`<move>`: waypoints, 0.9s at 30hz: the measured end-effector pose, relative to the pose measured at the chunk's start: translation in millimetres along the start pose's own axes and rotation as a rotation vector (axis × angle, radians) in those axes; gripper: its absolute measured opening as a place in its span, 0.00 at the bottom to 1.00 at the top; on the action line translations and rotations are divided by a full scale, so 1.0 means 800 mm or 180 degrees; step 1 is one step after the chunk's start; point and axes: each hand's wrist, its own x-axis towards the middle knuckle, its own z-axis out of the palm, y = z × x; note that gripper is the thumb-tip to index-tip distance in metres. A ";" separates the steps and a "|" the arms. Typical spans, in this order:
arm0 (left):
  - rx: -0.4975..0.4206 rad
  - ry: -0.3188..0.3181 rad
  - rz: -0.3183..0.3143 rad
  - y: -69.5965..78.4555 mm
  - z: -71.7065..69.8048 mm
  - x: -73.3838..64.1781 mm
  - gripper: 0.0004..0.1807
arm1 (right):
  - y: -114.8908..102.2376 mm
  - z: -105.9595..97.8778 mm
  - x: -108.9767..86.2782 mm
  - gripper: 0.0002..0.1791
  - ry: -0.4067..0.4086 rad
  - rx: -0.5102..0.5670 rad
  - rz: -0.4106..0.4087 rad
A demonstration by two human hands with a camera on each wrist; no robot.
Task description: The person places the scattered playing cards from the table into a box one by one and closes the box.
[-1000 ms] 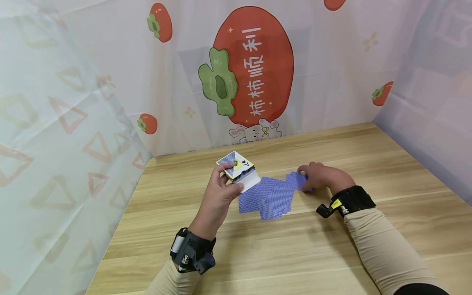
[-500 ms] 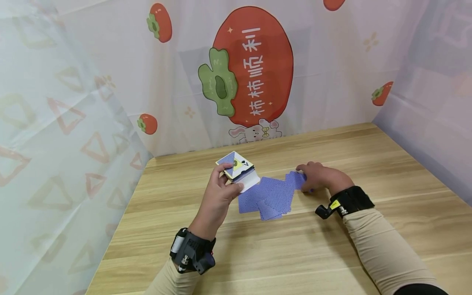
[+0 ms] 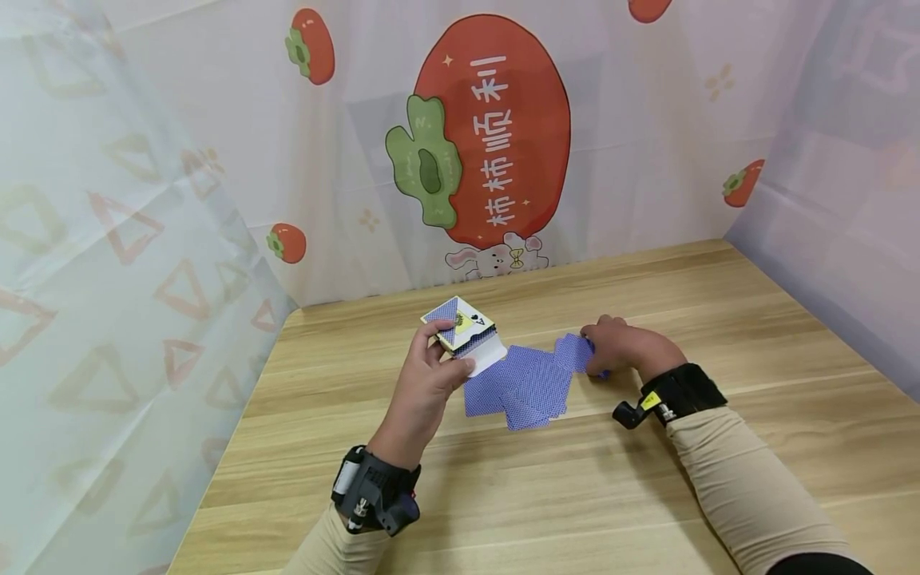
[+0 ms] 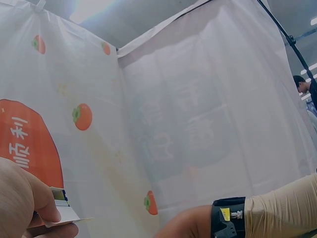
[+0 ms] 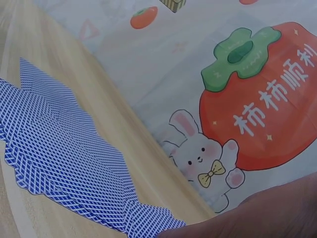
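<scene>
My left hand point(image 3: 427, 371) holds a playing-card box point(image 3: 460, 323) above the table, fingers on its far side and thumb on the white flap point(image 3: 487, 357). The box has a blue-checked corner and an A on its face; its flap stands open. In the left wrist view only the flap and part of the box show past the left hand point(image 4: 25, 203). Blue-backed playing cards point(image 3: 535, 383) lie face down in an overlapping spread. At the spread's right end my right hand point(image 3: 621, 347) grips a few playing cards point(image 3: 572, 353) from above, fingers curled over them.
The wooden table point(image 3: 517, 495) runs back to a white cloth backdrop point(image 3: 359, 160) printed with persimmons and a rabbit. Cloth walls stand at both sides. A person point(image 4: 308, 89) shows at the far right edge of the left wrist view.
The cards under my right hand have slid very slightly left. My left hand and the box stay in place.
</scene>
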 end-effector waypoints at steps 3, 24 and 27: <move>0.0001 0.0002 0.0004 0.000 0.000 0.000 0.37 | -0.002 0.000 -0.002 0.39 0.0060 0.0088 -0.0044; -0.0004 0.0023 -0.0003 0.000 0.000 0.000 0.37 | -0.016 0.011 0.003 0.43 0.0165 0.0318 -0.0269; -0.0003 0.0026 -0.0005 -0.001 0.000 0.000 0.37 | -0.018 0.012 0.003 0.47 0.0076 0.0351 -0.0253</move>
